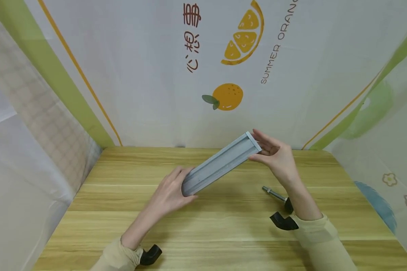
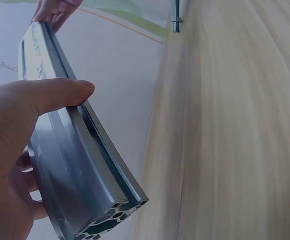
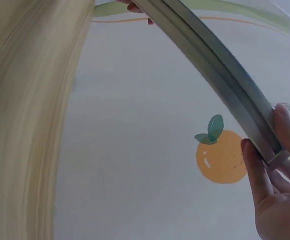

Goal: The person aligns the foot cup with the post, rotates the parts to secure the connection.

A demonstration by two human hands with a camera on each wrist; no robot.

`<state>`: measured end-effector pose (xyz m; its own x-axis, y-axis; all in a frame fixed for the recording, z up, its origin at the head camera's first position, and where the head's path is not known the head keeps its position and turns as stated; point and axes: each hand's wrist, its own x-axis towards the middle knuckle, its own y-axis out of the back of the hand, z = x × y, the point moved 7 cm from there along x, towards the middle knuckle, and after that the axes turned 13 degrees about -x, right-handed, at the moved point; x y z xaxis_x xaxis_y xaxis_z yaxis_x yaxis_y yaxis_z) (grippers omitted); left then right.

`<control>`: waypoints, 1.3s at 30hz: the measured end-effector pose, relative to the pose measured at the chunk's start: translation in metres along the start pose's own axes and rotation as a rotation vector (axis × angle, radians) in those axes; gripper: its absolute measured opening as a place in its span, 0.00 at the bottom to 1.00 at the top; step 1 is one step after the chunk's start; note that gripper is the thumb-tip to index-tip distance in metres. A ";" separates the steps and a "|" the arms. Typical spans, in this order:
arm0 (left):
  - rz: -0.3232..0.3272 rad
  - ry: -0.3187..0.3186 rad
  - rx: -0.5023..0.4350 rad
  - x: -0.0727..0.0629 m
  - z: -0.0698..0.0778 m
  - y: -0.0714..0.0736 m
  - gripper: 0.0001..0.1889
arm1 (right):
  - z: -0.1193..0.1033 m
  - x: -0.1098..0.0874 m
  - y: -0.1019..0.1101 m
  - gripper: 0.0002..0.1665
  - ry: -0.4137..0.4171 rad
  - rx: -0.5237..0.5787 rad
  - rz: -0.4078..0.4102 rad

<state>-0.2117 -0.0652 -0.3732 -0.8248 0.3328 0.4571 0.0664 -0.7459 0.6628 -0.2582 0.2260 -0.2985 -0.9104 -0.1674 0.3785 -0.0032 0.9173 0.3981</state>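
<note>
A grey aluminium extrusion profile is held in the air above the table, slanting up toward the right. My left hand grips its lower end, thumb laid across one face and fingers around the other side. In the left wrist view that end of the profile shows a hollow, honeycomb-like cross-section. At the raised end, my right hand holds the profile between thumb and fingers. A thin flat edge piece closes off this end, as the right wrist view of the profile also shows.
On the wood-grain table, a threaded bolt with nuts lies beside my right forearm; its black end is partly hidden by the arm. Black curved pieces sit at both wrists. A printed white curtain hangs behind the table.
</note>
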 end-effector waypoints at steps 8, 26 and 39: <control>-0.006 -0.011 -0.076 0.007 0.006 -0.008 0.49 | -0.019 0.003 0.001 0.41 0.074 0.133 0.067; -0.024 0.051 -0.158 0.016 0.012 -0.026 0.56 | -0.067 0.004 -0.004 0.36 0.293 0.141 0.088; -0.050 0.131 -0.241 0.021 0.011 -0.039 0.53 | -0.096 0.008 -0.016 0.33 0.422 0.013 0.047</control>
<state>-0.2247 -0.0225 -0.3829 -0.8902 0.3068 0.3368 -0.0986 -0.8515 0.5151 -0.2254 0.1757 -0.2213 -0.6604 -0.2562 0.7058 0.0264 0.9315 0.3628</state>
